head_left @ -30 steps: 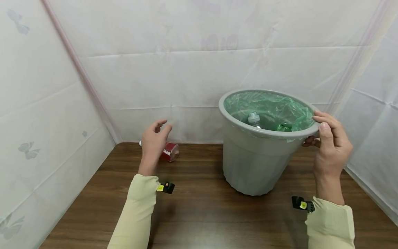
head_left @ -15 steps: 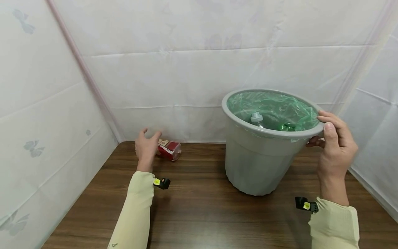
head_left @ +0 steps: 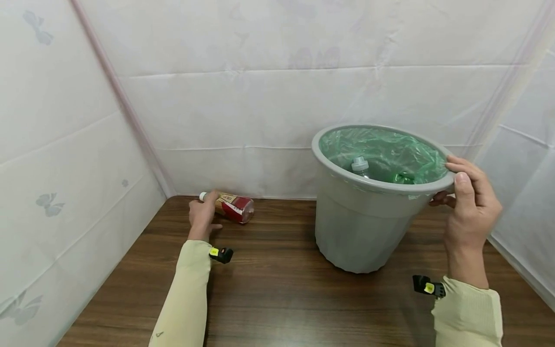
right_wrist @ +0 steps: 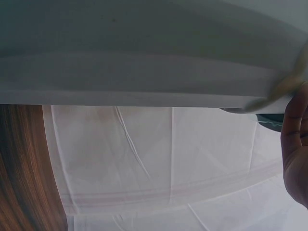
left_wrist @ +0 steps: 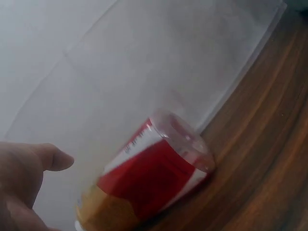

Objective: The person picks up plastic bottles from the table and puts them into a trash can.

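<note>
A plastic bottle with a red, white and gold label and a white cap lies on its side at the table's back left. Over its cap end reaches my left hand, thumb and fingers spread apart. In the left wrist view, a gap shows between a finger and the bottle. My right hand grips the rim of a grey trash can, which leans to the right. Inside its green liner are a clear bottle with a pale cap and a shiny green item.
The can stands on a dark wood-grain table. White sheeting walls off the back and both sides, close behind the lying bottle. A black wrist camera sits at the left cuff.
My left hand has moved down and slightly left onto the bottle's cap end, uncovering more of its label. The right hand keeps its hold on the rim.
</note>
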Tool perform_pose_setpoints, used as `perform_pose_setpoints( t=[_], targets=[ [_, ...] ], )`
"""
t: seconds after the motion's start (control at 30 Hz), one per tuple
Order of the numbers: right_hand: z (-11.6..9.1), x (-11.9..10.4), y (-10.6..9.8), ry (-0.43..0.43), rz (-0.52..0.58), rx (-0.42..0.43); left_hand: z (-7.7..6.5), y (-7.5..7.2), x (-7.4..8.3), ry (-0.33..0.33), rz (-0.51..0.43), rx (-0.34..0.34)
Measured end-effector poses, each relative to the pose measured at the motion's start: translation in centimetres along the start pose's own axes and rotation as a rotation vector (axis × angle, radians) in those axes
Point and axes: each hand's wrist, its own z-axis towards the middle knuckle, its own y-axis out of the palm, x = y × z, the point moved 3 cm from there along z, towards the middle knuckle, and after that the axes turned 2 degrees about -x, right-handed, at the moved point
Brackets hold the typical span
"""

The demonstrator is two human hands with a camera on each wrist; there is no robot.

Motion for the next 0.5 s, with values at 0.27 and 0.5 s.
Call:
perform_pose_setpoints(
  t=[0.27, 0.5],
  targets=[
    [-0.2, 0.1, -0.2, -0.008, -0.009, -0.005, 0.8, 0.3, -1.2, -0.075, -0.119, -0.051],
    [-0.1, 0.2, -0.1, -0.005, -0.003, -0.004, 1.5, 0.3, -1.6, -0.072, -0.087, -0.009]
  ],
)
